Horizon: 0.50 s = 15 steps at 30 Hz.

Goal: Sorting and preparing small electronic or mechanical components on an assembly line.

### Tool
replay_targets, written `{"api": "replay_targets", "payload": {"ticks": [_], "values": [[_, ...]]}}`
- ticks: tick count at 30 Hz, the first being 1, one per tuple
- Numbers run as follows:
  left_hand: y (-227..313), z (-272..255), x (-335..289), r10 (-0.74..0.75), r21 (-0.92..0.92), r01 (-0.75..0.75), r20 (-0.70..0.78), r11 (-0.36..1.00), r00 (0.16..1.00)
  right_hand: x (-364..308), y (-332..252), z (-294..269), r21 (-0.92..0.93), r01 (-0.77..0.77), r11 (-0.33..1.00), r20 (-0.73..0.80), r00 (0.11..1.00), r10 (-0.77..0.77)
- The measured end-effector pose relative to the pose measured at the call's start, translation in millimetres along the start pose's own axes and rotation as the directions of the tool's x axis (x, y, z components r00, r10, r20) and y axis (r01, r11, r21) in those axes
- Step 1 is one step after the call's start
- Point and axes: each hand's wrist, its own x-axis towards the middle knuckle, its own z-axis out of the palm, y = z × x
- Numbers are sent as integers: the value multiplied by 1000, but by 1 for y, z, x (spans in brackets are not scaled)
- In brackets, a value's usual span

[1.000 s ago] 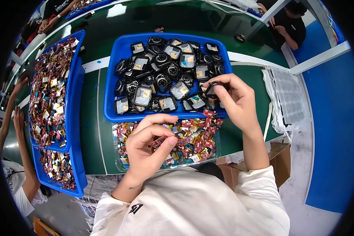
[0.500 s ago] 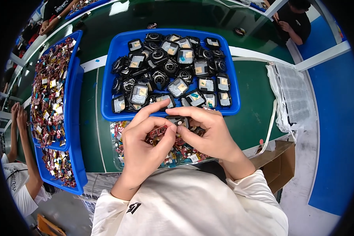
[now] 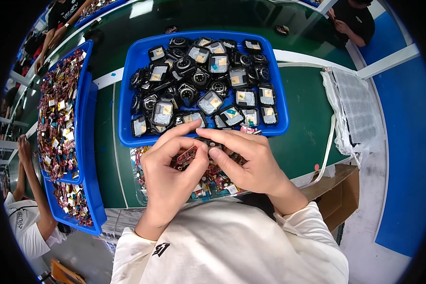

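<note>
My left hand (image 3: 173, 165) and my right hand (image 3: 246, 158) meet over a clear tray (image 3: 141, 189) of small electronic parts. Thumb and forefinger of the left are pinched beside a small red circuit board (image 3: 186, 155), which appears to be in their grip. The right thumb and fingers close on a dark watch case (image 3: 212, 143), mostly covered by the fingers; the fingertips of both hands are nearly touching there. Just beyond them stands a blue bin (image 3: 124, 125) heaped with black square watch cases (image 3: 210, 102), some showing round backs, others pale insides.
Stacked blue bins (image 3: 87, 132) of red boards and small parts stand on the left. White wrapped sheets (image 3: 350, 111) lie at the bench's right edge, above a cardboard box (image 3: 338, 194). Other people work at the left and far side; a white rail (image 3: 312, 62) crosses beyond the bin.
Both hands have shifted very slightly, still pinched together. The dark case between them has tilted and shows less of its face. The view has moved a little.
</note>
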Motion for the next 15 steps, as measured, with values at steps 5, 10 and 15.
{"api": "replay_targets", "payload": {"ticks": [5, 10, 15], "values": [[-1, 3, -1, 15, 25, -14, -28, 1000, 1000, -1, 4, 2, -15, 2, 1000, -34, 999, -3], [-1, 6, -1, -10, 51, 12, -28, 999, 1000, -1, 4, 2, -26, -12, 1000, -86, 996, 10], [-3, 7, -3, 37, -64, -36, 10, 997, 999, -3, 4, 2, 13, -64, 998, -220, 973, 65]]}}
